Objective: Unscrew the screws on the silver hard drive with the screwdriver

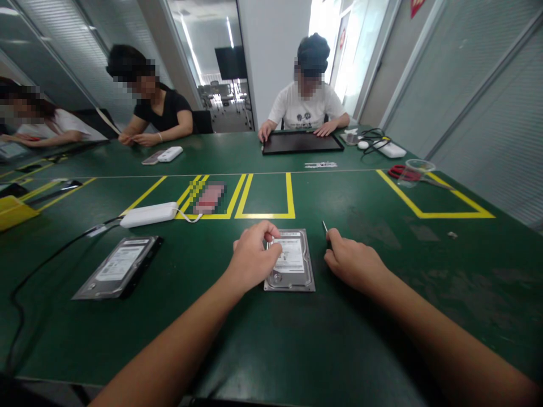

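Note:
A silver hard drive (292,265) with a white label lies flat on the green table in front of me. My left hand (253,255) rests on its left edge, fingers curled over the top left corner. My right hand (352,261) sits just right of the drive, closed around a thin dark tool (324,227), probably a screwdriver, whose tip points away from me.
A second hard drive (119,267) lies at the left, with a white power strip (149,215) and black cable behind it. Yellow tape boxes (265,215) mark the table. Three people sit across; one touches a black panel (302,142). Scissors and a plastic cup (416,172) stand at right.

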Motion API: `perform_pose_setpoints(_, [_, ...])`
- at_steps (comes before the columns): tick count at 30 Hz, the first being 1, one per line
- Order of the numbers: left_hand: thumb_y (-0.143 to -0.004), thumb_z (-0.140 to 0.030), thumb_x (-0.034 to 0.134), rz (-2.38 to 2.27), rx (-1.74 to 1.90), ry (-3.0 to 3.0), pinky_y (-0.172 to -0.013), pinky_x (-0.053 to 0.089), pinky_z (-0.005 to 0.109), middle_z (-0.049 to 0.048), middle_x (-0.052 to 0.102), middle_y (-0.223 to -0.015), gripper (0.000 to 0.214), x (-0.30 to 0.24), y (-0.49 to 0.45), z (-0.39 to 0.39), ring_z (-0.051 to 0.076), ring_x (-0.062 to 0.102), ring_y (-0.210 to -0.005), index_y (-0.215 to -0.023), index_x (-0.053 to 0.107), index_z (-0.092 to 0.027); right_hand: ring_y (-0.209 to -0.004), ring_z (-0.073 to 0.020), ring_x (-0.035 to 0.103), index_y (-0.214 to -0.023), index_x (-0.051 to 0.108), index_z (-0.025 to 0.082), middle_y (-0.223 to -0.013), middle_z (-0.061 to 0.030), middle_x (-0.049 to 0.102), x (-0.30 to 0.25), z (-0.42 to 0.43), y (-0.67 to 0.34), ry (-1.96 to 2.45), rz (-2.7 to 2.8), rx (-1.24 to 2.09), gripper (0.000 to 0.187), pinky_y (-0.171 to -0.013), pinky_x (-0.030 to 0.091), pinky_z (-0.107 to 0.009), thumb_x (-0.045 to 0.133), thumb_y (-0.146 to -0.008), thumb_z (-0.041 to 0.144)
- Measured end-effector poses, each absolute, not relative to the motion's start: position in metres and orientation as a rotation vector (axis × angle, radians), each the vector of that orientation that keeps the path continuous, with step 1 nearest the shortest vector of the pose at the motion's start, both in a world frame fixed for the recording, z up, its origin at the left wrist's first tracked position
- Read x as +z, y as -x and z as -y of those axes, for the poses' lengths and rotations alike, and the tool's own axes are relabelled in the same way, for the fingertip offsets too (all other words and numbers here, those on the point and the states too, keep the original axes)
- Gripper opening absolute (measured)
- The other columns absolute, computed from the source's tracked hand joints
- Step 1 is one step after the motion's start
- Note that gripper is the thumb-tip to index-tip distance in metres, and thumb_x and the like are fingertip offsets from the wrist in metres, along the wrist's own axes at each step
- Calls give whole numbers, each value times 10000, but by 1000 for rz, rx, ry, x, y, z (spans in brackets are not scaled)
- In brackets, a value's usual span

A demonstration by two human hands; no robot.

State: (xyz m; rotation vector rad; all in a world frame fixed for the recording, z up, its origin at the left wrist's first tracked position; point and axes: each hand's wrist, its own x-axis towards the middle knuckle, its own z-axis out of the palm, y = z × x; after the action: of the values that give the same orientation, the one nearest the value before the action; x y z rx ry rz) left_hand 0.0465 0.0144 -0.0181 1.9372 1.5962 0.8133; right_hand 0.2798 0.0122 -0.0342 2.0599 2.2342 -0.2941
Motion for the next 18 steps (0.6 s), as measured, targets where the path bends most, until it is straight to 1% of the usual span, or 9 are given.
perform_pose_setpoints(2, [-773,-170,566,-1562,838,-1926,-728,426,303,14,615,-875,145,-29,-38,-20,178,557,-828,-909,603,-202,-893,-306,696,-1237,427,179,-1034,-126,700,-33,-12,-279,-2063,-2228,-316,335,-693,449,-363,321,-953,323])
perform_pose_setpoints(4, [-774,-172,572,-1497,844,-1944,-723,432,294,14,604,-868,136,-38,-31,-23,171,555,-821,-904,599,-196,-896,-317,695,-1223,428,180,-1031,-128,700,-32,-12,-279,-2061,-2232,-309,327,-697,454,-375,320,-950,325])
perform_pose_setpoints(6, [-825,-242,587,-1393,841,-2000,-758,445,307,22,597,-893,132,-44,-25,-24,174,552,-839,-947,598,-192,-898,-320,695,-1221,426,182,-1032,-129,699,-32,-11,-280,-2063,-2239,-304,325,-701,456,-380,317,-950,326])
perform_pose_setpoints(10, [-846,-435,669,-1208,712,-2256,-928,429,388,66,576,-1090,357,-44,-19,-21,236,521,-1050,-1104,596,-199,-901,-315,693,-1205,433,182,-1043,-132,695,-32,-11,-280,-2075,-2233,-318,318,-710,454,-377,311,-955,336])
perform_pose_setpoints(12, [-839,-485,678,-1185,656,-2342,-942,422,398,74,562,-1115,423,-43,-18,-18,256,502,-1085,-1143,592,-204,-914,-311,689,-1200,437,183,-1059,-135,692,-32,-11,-280,-2086,-2230,-330,314,-723,453,-374,312,-957,338])
perform_pose_setpoints(14, [-841,-501,670,-1178,616,-2421,-907,428,391,73,562,-1085,425,-44,-19,-17,259,509,-1050,-1137,601,-204,-929,-306,686,-1200,437,188,-1075,-133,688,-32,-11,-281,-2099,-2232,-348,312,-740,453,-373,316,-957,341])
perform_pose_setpoints(18, [-875,-458,628,-1120,593,-2547,-877,422,378,67,579,-1039,334,-49,-22,-17,246,533,-985,-1085,615,-199,-937,-305,683,-1209,437,189,-1088,-137,684,-33,-10,-280,-2114,-2232,-357,321,-748,454,-378,317,-955,344])
